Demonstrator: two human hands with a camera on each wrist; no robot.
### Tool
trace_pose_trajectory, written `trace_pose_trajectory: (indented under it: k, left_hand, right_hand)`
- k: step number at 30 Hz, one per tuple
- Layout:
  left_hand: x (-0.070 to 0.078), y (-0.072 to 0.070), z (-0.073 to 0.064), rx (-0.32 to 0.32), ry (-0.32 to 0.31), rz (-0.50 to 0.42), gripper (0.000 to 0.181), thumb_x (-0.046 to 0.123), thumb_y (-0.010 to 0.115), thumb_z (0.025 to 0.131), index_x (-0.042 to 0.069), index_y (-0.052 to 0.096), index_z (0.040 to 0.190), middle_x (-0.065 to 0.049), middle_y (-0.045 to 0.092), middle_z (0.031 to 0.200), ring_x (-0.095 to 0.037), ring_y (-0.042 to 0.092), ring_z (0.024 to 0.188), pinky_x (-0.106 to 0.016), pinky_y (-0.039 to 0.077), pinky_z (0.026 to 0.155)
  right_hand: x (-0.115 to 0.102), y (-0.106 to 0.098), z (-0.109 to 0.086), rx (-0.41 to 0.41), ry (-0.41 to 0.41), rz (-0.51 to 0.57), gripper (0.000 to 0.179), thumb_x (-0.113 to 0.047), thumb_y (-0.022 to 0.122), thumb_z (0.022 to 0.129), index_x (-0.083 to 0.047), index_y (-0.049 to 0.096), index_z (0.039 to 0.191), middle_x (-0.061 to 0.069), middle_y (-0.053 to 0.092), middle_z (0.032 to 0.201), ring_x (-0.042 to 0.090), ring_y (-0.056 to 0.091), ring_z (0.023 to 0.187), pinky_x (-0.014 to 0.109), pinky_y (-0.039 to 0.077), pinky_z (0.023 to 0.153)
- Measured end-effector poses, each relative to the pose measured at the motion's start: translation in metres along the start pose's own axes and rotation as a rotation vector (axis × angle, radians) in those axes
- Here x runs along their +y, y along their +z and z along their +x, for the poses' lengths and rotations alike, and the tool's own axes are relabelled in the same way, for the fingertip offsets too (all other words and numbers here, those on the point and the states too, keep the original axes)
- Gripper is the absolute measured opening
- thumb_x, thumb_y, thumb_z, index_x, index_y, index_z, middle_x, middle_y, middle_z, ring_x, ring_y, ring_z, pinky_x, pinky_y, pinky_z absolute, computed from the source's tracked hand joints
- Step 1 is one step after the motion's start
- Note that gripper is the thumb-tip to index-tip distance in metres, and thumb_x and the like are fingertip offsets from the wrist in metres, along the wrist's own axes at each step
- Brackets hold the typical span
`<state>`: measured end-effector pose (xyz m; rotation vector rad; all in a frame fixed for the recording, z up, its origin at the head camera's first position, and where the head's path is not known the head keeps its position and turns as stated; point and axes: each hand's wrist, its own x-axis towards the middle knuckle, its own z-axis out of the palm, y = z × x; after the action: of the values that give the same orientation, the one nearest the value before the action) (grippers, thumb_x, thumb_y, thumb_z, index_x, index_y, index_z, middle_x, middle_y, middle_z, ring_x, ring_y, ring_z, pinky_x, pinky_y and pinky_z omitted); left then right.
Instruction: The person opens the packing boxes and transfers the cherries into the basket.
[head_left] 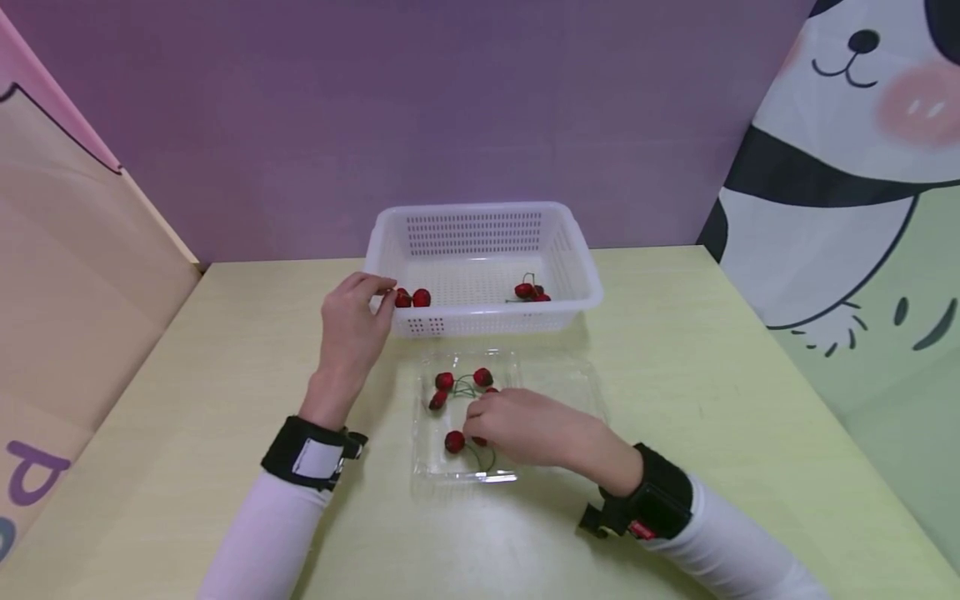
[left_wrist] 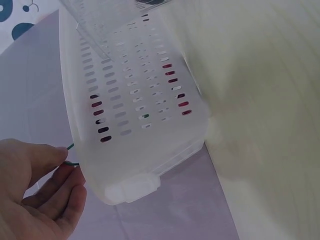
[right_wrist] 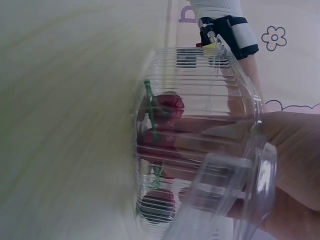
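The left hand (head_left: 354,321) has thumb and fingers pinching a thin green fruit stem (left_wrist: 73,164) at the near left corner of a white plastic basket with slotted walls (head_left: 510,322). Just beside those fingertips, round dark-red cherries (head_left: 422,297) sit inside that corner, and red also shows through the slots in the left wrist view. The right hand (head_left: 525,427) reaches down into a clear, ribbed plastic box (head_left: 429,454), its fingers bent among red cherries with green stems (head_left: 454,442); whether they pinch one cannot be told. More cherries lie around that hand, mostly towards the box's far side, some partly hidden. The box stands just in front of the basket on a pale yellow table (head_left: 690,375). Another small cherry cluster (head_left: 523,290) lies towards the basket's right side. Behind rises a plain purple wall (head_left: 480,108).
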<state>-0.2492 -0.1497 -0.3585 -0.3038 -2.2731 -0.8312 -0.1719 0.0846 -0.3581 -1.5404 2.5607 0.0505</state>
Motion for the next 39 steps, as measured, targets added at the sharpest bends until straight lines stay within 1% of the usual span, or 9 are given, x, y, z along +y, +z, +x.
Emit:
trace_pose_trajectory:
  k: [9, 16, 22, 27, 31, 35, 39]
  left_hand:
    - [-0.001, 0.001, 0.002, 0.02, 0.031, -0.004, 0.01, -0.002, 0.073, 0.084, -0.003, 0.073, 0.094, -0.012, 0.068, 0.094, -0.027, 0.067, 0.086, -0.033, 0.051, 0.077]
    - [0.001, 0.0, 0.002, 0.004, 0.009, -0.001, 0.011, -0.005, 0.072, 0.083, -0.003, 0.072, 0.094, -0.013, 0.067, 0.095, -0.028, 0.067, 0.088, -0.032, 0.052, 0.076]
    - [0.003, 0.0, 0.001, -0.01, -0.001, -0.003, 0.012, -0.005, 0.073, 0.083, -0.003, 0.072, 0.095, -0.013, 0.067, 0.096, -0.028, 0.066, 0.088, -0.032, 0.053, 0.074]
    - [0.005, -0.001, 0.001, -0.009, 0.019, -0.002, 0.01, -0.003, 0.073, 0.083, -0.003, 0.072, 0.093, -0.011, 0.066, 0.095, -0.026, 0.065, 0.085, -0.031, 0.052, 0.072]
    - [0.008, -0.003, 0.001, -0.001, 0.037, 0.006, 0.008, -0.001, 0.073, 0.083, -0.001, 0.072, 0.091, -0.009, 0.066, 0.093, -0.026, 0.064, 0.083, -0.03, 0.05, 0.071]
    - [0.01, -0.005, 0.001, -0.003, 0.041, 0.019, 0.007, 0.0, 0.073, 0.083, 0.001, 0.072, 0.09, -0.008, 0.066, 0.093, -0.025, 0.064, 0.081, -0.029, 0.049, 0.068]
    - [0.015, -0.008, 0.001, -0.016, 0.053, 0.032, 0.008, 0.001, 0.074, 0.083, 0.001, 0.072, 0.091, -0.008, 0.066, 0.094, -0.023, 0.063, 0.079, -0.028, 0.048, 0.065]
  right_hand:
    - [0.0, 0.002, 0.0, 0.002, 0.009, 0.002, 0.012, -0.005, 0.07, 0.09, -0.016, 0.071, 0.09, -0.012, 0.058, 0.081, 0.005, 0.055, 0.074, 0.016, 0.044, 0.067]
    - [0.001, 0.003, -0.001, 0.015, 0.001, 0.018, 0.014, -0.003, 0.07, 0.088, -0.016, 0.07, 0.091, -0.012, 0.058, 0.08, 0.006, 0.054, 0.071, 0.015, 0.042, 0.066]
    - [0.001, 0.005, -0.001, 0.015, 0.001, 0.021, 0.013, -0.004, 0.07, 0.088, -0.017, 0.07, 0.09, -0.013, 0.055, 0.076, 0.005, 0.052, 0.069, 0.015, 0.042, 0.064]
    - [0.002, 0.005, 0.0, 0.04, -0.012, 0.011, 0.011, -0.005, 0.069, 0.089, -0.017, 0.069, 0.088, -0.012, 0.054, 0.076, 0.005, 0.052, 0.069, 0.015, 0.042, 0.065]
    - [0.003, 0.003, 0.0, 0.061, -0.006, 0.038, 0.01, -0.006, 0.068, 0.09, -0.016, 0.069, 0.088, -0.011, 0.053, 0.077, 0.006, 0.051, 0.07, 0.016, 0.042, 0.065]
    - [0.005, 0.0, -0.001, 0.065, 0.006, 0.065, 0.009, -0.006, 0.067, 0.091, -0.015, 0.069, 0.092, -0.01, 0.054, 0.08, 0.006, 0.05, 0.072, 0.015, 0.042, 0.066]
    - [0.006, -0.003, -0.002, 0.074, -0.009, 0.069, 0.009, -0.006, 0.067, 0.091, -0.014, 0.069, 0.095, -0.009, 0.056, 0.083, 0.006, 0.052, 0.073, 0.014, 0.043, 0.067]
